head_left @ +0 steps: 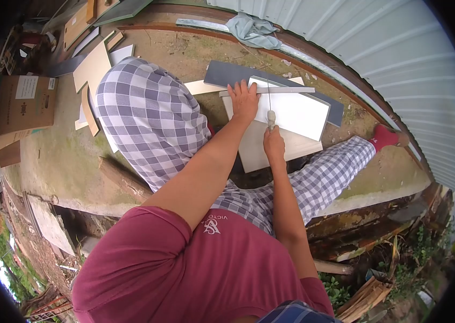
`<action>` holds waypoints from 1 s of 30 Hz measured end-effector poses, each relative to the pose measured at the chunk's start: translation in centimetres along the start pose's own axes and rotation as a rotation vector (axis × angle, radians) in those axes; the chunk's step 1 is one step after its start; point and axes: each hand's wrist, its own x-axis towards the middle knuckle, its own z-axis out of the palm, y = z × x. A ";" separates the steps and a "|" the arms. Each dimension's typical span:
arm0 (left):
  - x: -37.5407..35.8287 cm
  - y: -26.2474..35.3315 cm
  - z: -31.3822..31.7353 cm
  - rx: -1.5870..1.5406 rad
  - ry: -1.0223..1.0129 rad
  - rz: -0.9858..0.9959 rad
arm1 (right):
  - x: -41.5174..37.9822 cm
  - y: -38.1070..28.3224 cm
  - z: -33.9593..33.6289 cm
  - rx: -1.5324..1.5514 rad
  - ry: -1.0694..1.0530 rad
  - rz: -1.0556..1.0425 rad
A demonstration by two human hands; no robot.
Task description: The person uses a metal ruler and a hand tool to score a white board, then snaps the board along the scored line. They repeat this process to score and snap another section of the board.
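Beneath the spread fingers of the left hand (pixel 245 101) lies a strip (pixel 295 90), probably light and stiff, best held beside the tool (pixel 271 117) the right hand (pixel 274 144) grips

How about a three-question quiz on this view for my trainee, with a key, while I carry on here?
1. Which hand grips the bladed tool?

2. True or false: the left hand rests on the cardboard carton.

3. The pale strip under the blade lies across which of these?
A. the red sock
B. the white board
C. the corrugated metal wall

Key
1. The right hand, around the handle.
2. False: it rests with fingers spread over the pale strip, left of the blade.
3. B.
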 end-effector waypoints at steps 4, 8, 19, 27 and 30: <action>0.1 0.0 -0.3 -0.020 -0.031 -0.009 | 1.4 -1.0 -0.5 0.001 0.015 -0.012; 0.1 -0.1 0.4 -0.004 -0.003 -0.014 | -3.0 2.3 0.4 -0.008 -0.023 0.025; -0.3 -0.4 -0.3 0.005 -0.049 0.033 | 1.1 -0.2 -0.4 -0.013 0.012 -0.044; -1.1 0.7 0.3 0.002 -0.075 0.162 | -0.6 0.7 1.1 0.106 0.035 0.013; -0.6 0.7 0.1 -0.016 -0.062 0.067 | 2.2 -0.4 0.1 0.062 0.044 -0.001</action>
